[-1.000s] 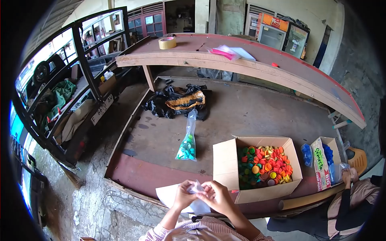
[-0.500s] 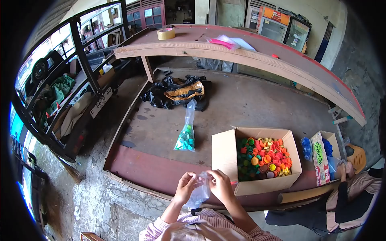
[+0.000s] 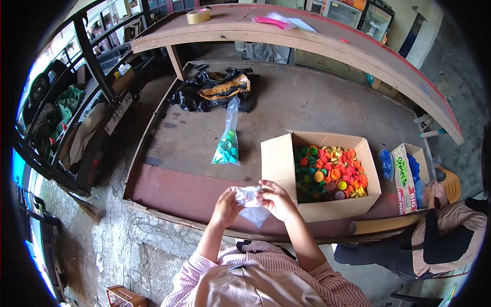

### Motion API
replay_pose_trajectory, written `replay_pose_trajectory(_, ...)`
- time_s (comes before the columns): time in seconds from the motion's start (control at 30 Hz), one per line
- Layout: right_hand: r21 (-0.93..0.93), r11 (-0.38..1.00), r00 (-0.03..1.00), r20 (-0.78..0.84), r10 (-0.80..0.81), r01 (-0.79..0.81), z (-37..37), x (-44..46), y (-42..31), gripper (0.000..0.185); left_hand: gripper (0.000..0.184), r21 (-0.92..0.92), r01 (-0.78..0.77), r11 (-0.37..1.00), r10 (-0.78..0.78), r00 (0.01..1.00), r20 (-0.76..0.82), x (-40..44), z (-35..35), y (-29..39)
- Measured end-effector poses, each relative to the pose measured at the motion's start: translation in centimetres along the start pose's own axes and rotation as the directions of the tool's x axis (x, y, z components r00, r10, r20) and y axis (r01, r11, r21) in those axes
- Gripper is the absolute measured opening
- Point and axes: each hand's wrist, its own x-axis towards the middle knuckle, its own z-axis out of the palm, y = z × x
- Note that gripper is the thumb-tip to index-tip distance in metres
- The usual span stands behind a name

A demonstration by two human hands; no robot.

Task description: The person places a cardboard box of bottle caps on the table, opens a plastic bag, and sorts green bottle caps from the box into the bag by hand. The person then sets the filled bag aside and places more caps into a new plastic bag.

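Over the table's front edge, my left hand [image 3: 226, 206] and my right hand [image 3: 276, 200] hold a clear plastic bag [image 3: 251, 204] between them. Its top is bunched at my fingers and its lower part hangs down. To the right stands an open cardboard box [image 3: 338, 209] of bottle caps [image 3: 335, 175] in green, red, orange and yellow. Farther forward on the table lies a clear bag of green caps [image 3: 226, 148], its narrow top pointing away from me, near a crumpled black plastic bag [image 3: 190, 93].
A raised shelf [image 3: 286, 37] crosses the back, bearing a tape roll [image 3: 198, 16] and pink plastic [image 3: 271, 21]. At right, a printed carton [image 3: 404, 179] holds blue items beside a seated person [image 3: 445, 235]. A black metal frame [image 3: 92, 61] stands left.
The view has tilted downward, so the table sits higher. The bag was spread open between my hands half a second ago; now its top is gathered up at my fingers.
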Motion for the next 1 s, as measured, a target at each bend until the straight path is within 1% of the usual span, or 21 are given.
replay_pose_trajectory(0.07, 0.106, 0.992, 0.998, 0.022, 0.062, -0.064, -1.3, 0.5, 1.1, 0.031, 0.02, -0.163, 0.019, 0.986, -0.005, 0.996, 0.089, 0.9, -0.7, 0.0)
replay_pose_trajectory(0.1, 0.224, 0.969, 0.993, 0.088, 0.082, -0.1, -1.9, 1.0, 2.1, 0.026, 0.02, -0.165, 0.023, 0.986, -0.008, 0.996, 0.089, 1.2, -0.6, -0.2)
replay_pose_trajectory(0.17, 0.373, 0.915, 0.976, 0.202, 0.083, -0.156, -1.8, 1.4, 2.8, 0.015, 0.025, -0.35, -0.011, 0.937, 0.014, 1.0, 0.004, 1.6, 0.0, -0.7)
replay_pose_trajectory(0.2, 0.374, 0.915, 0.976, 0.199, 0.083, -0.154, -1.9, 1.4, 2.8, 0.015, 0.025, -0.351, -0.008, 0.937, 0.01, 1.0, 0.004, 1.5, -0.1, -0.9)
replay_pose_trajectory(0.27, 0.343, 0.939, 0.999, 0.045, -0.01, -0.006, -1.1, 1.2, 2.1, 0.018, 0.027, -0.274, 0.109, 0.955, -0.106, 0.994, 0.027, 1.0, 0.6, -0.5)
replay_pose_trajectory(0.3, 0.441, 0.897, 0.986, 0.156, -0.065, -0.01, -2.6, 1.9, 2.0, 0.022, 0.028, -0.239, 0.211, 0.948, -0.196, 0.977, 0.086, 0.3, 0.8, -0.4)
replay_pose_trajectory(0.33, 0.37, 0.928, 0.997, 0.047, -0.058, 0.037, -1.3, 1.1, 0.7, 0.023, 0.028, -0.24, 0.215, 0.947, -0.2, 0.976, 0.085, 0.3, -0.1, -1.0)
replay_pose_trajectory(0.4, 0.48, 0.877, 0.996, 0.063, -0.066, 0.028, -1.4, 1.5, 0.9, 0.024, 0.028, -0.171, 0.411, 0.896, -0.312, 0.853, 0.417, 0.6, -2.5, -2.7)
replay_pose_trajectory(0.47, 0.525, 0.851, 0.99, 0.132, -0.05, -0.027, -2.3, 1.7, 1.7, 0.026, 0.029, -0.143, 0.421, 0.895, -0.351, 0.867, 0.354, -0.4, -0.3, -1.5)
replay_pose_trajectory(0.5, 0.564, 0.821, 0.979, 0.202, -0.034, -0.088, -2.6, 1.7, 2.0, 0.028, 0.029, -0.18, 0.308, 0.934, -0.265, 0.937, 0.227, -1.4, 1.8, -0.1)
replay_pose_trajectory(0.53, 0.563, 0.821, 0.979, 0.203, -0.035, -0.088, -2.1, 1.2, 1.9, 0.028, 0.029, -0.198, 0.187, 0.962, -0.171, 0.981, 0.093, -1.8, 2.8, 0.7)
replay_pose_trajectory(0.57, 0.49, 0.857, 0.978, 0.195, 0.073, -0.161, -1.4, 0.6, 1.7, 0.03, 0.031, -0.375, 0.178, 0.91, -0.092, 0.967, 0.237, -0.2, 0.2, 0.2)
replay_pose_trajectory(0.63, 0.299, 0.923, 0.967, 0.153, 0.205, -0.243, -0.6, 0.2, 2.2, 0.036, 0.031, -0.372, 0.167, 0.913, -0.091, 0.973, 0.213, -0.3, 0.3, -0.4)
replay_pose_trajectory(0.67, 0.297, 0.924, 0.967, 0.154, 0.203, -0.241, -0.4, 0.0, 2.0, 0.036, 0.032, -0.37, 0.154, 0.916, -0.087, 0.978, 0.192, -0.4, 0.7, -0.4)
replay_pose_trajectory(0.7, 0.297, 0.942, 0.977, 0.187, 0.103, -0.156, -0.2, -0.4, 1.8, 0.039, 0.033, -0.415, 0.221, 0.882, -0.138, 0.965, 0.221, -0.3, 0.1, -0.9)
replay_pose_trajectory(0.73, 0.304, 0.95, 0.976, 0.217, 0.002, -0.07, 0.3, -0.8, 1.6, 0.041, 0.032, -0.383, 0.31, 0.87, -0.182, 0.924, 0.335, -0.9, 0.7, -0.7)
replay_pose_trajectory(0.8, 0.292, 0.956, 0.982, 0.182, -0.042, -0.014, 0.5, -0.8, 1.3, 0.041, 0.031, -0.343, 0.483, 0.806, -0.284, 0.823, 0.491, -0.7, -0.7, -2.0)
replay_pose_trajectory(0.83, 0.278, 0.96, 0.985, 0.149, -0.084, 0.04, 0.6, -0.8, 1.3, 0.041, 0.033, -0.378, 0.561, 0.737, -0.346, 0.793, 0.501, -1.3, 0.1, -1.8)
replay_pose_trajectory(0.9, 0.263, 0.96, 0.985, 0.114, -0.13, 0.096, 0.3, -0.7, 1.5, 0.041, 0.035, -0.35, 0.497, 0.794, -0.325, 0.834, 0.447, -1.1, -0.2, -1.9)
replay_pose_trajectory(0.97, 0.411, 0.91, 0.974, 0.225, -0.036, -0.061, -0.3, -0.6, 2.0, 0.039, 0.04, -0.356, 0.357, 0.864, -0.247, 0.915, 0.319, -1.0, 0.0, -1.6)
replay_pose_trajectory(1.0, 0.412, 0.909, 0.974, 0.224, -0.038, -0.059, -0.6, -0.6, 2.0, 0.039, 0.041, -0.455, 0.365, 0.812, -0.188, 0.902, 0.388, -0.9, 0.2, -1.2)
